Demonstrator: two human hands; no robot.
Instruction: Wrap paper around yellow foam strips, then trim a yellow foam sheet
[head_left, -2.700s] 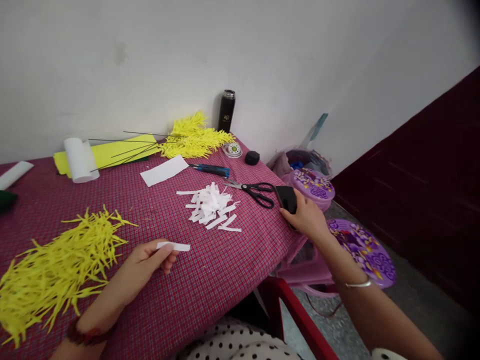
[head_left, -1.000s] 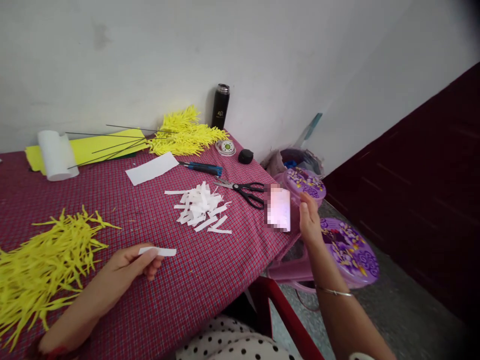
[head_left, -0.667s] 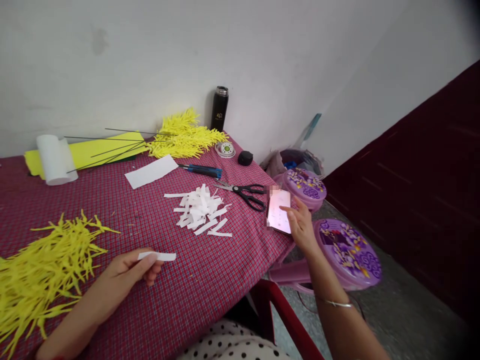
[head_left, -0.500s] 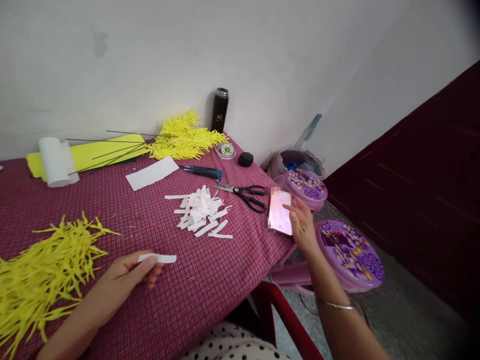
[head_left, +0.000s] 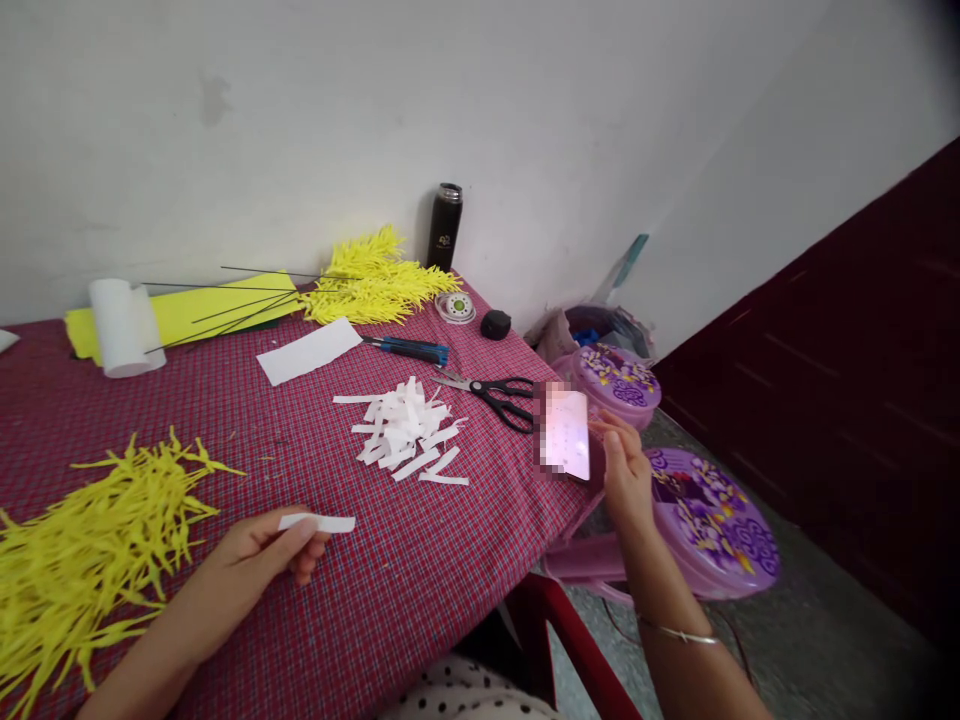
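Narrow white paper strip [head_left: 328, 523], probably light, flexible, best held by one end, sat pinched in the left hand [head_left: 268, 550]; the right hand [head_left: 628, 470] hung empty, unclenched.

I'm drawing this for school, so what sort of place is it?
Probably a craft corner, perhaps in a home: scissors and a heap of white strips lie on a table with a checked tablecloth.
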